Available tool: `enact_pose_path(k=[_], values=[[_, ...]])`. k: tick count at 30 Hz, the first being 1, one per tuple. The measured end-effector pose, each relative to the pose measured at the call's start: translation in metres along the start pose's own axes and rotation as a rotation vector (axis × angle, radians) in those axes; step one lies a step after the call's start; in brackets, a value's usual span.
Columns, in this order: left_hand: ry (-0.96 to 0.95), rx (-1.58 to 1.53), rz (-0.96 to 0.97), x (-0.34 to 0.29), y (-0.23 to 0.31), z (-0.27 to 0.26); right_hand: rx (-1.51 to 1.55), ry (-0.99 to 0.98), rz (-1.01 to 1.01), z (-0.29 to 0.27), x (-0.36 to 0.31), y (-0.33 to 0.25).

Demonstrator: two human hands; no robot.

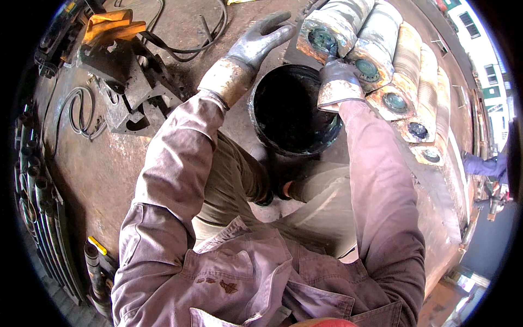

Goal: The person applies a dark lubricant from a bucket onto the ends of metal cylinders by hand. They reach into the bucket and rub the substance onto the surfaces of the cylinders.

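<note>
Right hand (340,76), in a dark-smeared glove, reaches away from the body with its index finger stretched toward the round recess (321,40) in the end plate of the nearest cylinder (342,16); the other fingers are partly hidden, so I cannot tell how tightly they fold, whether they hold anything, or whether that fingertip touches metal. From this hand the recess lies just ahead and slightly left, and the plate around it faces back toward the person, while the cylinder's long axis runs off behind it, away and to the right. Judged by reach, the right hand is the better placed of the two, its finger overlapping the recess's lower right edge. Left hand (251,48) hangs over the floor (103,180) with fingers extended, thumb spread and nothing held; its fingertips point toward the plate's left corner, apart from it, though the depth of that gap is hard to judge. Edges crowd the right side: the second cylinder (381,35) lies close alongside, its own plate just beside the right glove, and more follow in a row. Below the right cuff (333,97) comes the rim of the black bucket (294,152), standing between the forearms and just beyond the legs (234,169). Wider room opens leftward, across floor bounded by a steel bracket (128,111) and looping cables (188,52).
</note>
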State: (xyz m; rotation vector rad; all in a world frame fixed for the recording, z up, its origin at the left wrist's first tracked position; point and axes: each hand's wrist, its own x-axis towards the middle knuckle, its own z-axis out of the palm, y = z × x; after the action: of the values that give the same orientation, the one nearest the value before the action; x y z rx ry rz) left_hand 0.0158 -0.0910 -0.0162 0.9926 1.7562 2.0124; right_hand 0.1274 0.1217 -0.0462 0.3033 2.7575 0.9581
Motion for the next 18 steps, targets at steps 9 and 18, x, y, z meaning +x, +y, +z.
enact_pose_path(k=[9, 18], values=[[0.042, -0.021, -0.010, -0.004, 0.003, -0.004, 0.310, -0.115, -0.058, -0.046, -0.026, 0.008], [0.023, 0.037, 0.012, -0.001, -0.008, -0.013, 0.279, -0.105, -0.148, -0.038, -0.009, 0.014]])
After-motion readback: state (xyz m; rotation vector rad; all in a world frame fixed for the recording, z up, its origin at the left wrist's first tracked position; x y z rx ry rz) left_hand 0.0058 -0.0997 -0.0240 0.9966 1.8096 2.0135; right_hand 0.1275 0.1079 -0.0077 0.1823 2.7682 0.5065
